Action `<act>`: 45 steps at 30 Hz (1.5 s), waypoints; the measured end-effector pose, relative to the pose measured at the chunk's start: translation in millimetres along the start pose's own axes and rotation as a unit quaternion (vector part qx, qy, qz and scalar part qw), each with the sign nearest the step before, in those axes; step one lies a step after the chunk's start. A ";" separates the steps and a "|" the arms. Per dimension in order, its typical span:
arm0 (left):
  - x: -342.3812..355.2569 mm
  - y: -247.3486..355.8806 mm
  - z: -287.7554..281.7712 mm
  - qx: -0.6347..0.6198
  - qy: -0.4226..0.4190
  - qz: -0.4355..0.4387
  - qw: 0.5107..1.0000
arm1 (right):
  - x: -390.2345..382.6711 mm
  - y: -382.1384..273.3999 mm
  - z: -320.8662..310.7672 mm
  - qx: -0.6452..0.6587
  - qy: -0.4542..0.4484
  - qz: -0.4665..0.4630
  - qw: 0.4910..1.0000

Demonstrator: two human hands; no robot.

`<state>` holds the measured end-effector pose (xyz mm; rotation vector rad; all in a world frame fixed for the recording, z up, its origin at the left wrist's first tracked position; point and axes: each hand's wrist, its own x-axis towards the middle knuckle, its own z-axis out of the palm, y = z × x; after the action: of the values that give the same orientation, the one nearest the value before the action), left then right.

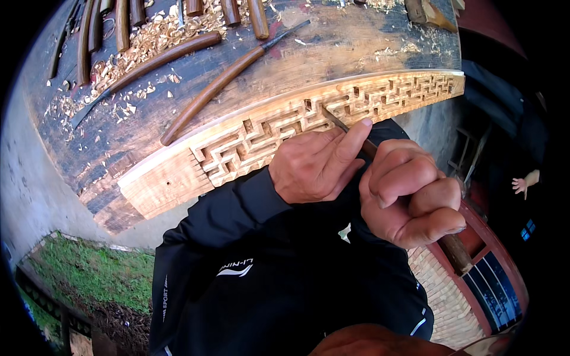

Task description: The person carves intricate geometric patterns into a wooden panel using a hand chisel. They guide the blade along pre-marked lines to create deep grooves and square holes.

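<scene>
A long pale wooden board (160,184), carved with a maze-like fretwork of recessed channels, lies along the bench's near edge. In my right hand (409,193) is a wood-carving chisel (456,254), the fingers wrapped round its wooden handle, whose butt shows below the fist. My left hand (320,163) rests at the board's near edge, its index finger stretched along the chisel's shank and its thumb below; the other fingers are curled. The chisel slants up and left, its tip at the carved channels near the board's middle. The exact contact at the cutting edge is too small to tell.
Two loose chisels, one dark-bladed (217,86) and one farther left (160,59), lie on the worn bench (332,47). Several more handles and wood shavings (160,35) cover its far left. A wooden block (430,15) sits far right. Another person's hand (522,183) shows at right.
</scene>
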<state>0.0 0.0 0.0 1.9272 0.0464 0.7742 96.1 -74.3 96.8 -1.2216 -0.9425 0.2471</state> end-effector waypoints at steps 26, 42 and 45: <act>7.2 8.7 -25.5 -0.042 0.004 0.027 0.999 | 14.9 -40.9 3.1 0.011 -0.031 -0.158 0.987; 7.4 0.3 -10.0 -0.021 0.061 0.079 0.995 | -1.0 -39.9 -2.6 -0.039 -0.056 -0.112 0.991; 7.6 0.2 -4.7 -0.017 0.060 0.070 0.996 | 2.3 -39.4 -15.1 -0.013 -0.098 -0.087 0.991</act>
<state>3.4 6.3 5.2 1.8641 -0.0300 0.9780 96.3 -97.8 131.8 -1.1446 -1.2199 0.2183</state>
